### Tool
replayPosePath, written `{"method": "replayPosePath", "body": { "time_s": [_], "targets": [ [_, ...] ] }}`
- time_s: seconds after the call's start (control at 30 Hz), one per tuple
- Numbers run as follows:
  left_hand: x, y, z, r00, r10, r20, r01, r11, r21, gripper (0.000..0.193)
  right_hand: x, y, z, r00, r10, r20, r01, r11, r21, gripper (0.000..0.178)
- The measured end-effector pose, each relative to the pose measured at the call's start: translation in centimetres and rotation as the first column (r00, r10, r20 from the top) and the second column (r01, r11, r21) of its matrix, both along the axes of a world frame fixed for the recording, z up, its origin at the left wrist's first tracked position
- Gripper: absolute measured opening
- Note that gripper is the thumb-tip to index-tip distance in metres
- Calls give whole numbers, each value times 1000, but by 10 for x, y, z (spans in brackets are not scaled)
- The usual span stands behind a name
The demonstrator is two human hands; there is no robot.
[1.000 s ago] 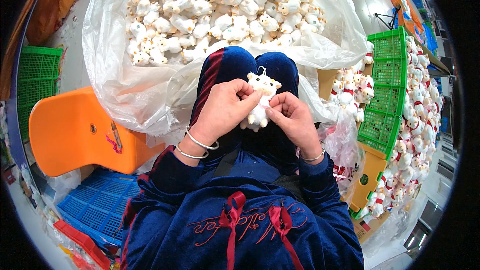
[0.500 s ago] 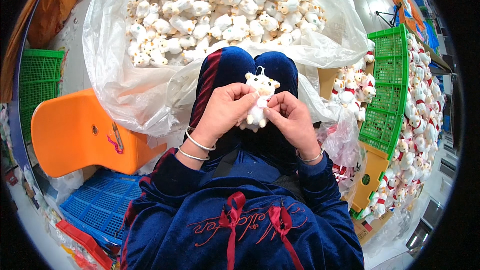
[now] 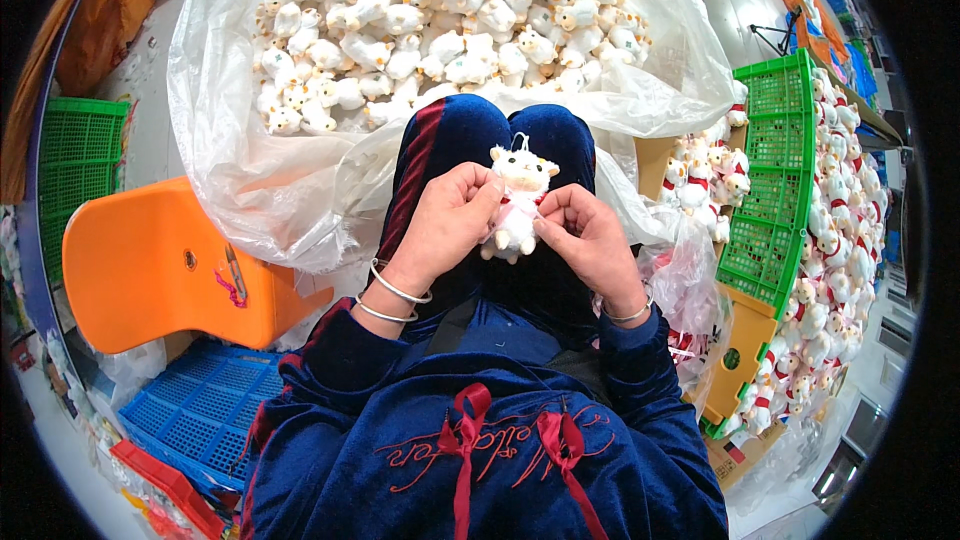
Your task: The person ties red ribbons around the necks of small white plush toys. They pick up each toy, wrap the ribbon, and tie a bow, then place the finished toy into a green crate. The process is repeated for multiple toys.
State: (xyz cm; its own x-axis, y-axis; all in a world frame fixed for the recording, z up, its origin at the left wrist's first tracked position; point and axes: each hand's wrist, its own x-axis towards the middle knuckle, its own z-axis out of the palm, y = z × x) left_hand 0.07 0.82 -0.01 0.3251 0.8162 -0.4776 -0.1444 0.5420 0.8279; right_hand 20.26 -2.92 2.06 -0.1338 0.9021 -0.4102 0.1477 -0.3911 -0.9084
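Head view: a plush toy [image 3: 517, 217] sits upright between the hands, above the lap. It is white and fluffy, with dark eyes, a pale muzzle, tan ears, a thin loop on top and a red ribbon [image 3: 508, 199] at its neck. The left hand [image 3: 456, 215] has thumb and forefinger pinched together by the neck; the right hand [image 3: 585, 238] pinches at the other side. Whether each grips ribbon, fur or both, I cannot tell. Fingers cover parts of the toy's sides.

Beyond it, the knees [image 3: 460, 128] stand between the toy and a clear plastic bag [image 3: 255, 195], overlapping the bag's near edge. A heap [image 3: 440, 35] of similar toys fills the bag. To the left, an orange chair [image 3: 140, 265] carries snips [image 3: 234, 266] and pink thread [image 3: 230, 289] near its seat's right edge. To the right stands a green crate [image 3: 768, 130], with red-ribboned toys [image 3: 825, 310] past its outer edge.
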Motion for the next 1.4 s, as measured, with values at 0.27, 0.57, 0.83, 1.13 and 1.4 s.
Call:
{"method": "replayPosePath", "body": {
  "time_s": [0.27,0.57,0.83,1.13,1.4],
  "targets": [
    [-1,-1,-3,997,-68,-31,70,994,78,17,7,3,-4,998,-34,55,32,999,32,15],
    [2,-7,2,995,-73,-64,75,997,36,15,-8,2,1,962,-45,268,41,999,20,18],
    [3,-11,-2,993,-102,-65,107,991,77,14,-9,0,-3,996,-38,80,37,999,21,15],
    [0,-14,-14,977,-186,-102,202,960,191,10,1,1,-7,996,-82,41,79,994,80,14],
    [2,-18,-17,987,-142,-81,157,960,230,9,-14,-1,-8,974,-112,197,95,991,95,21]
  ]
}}
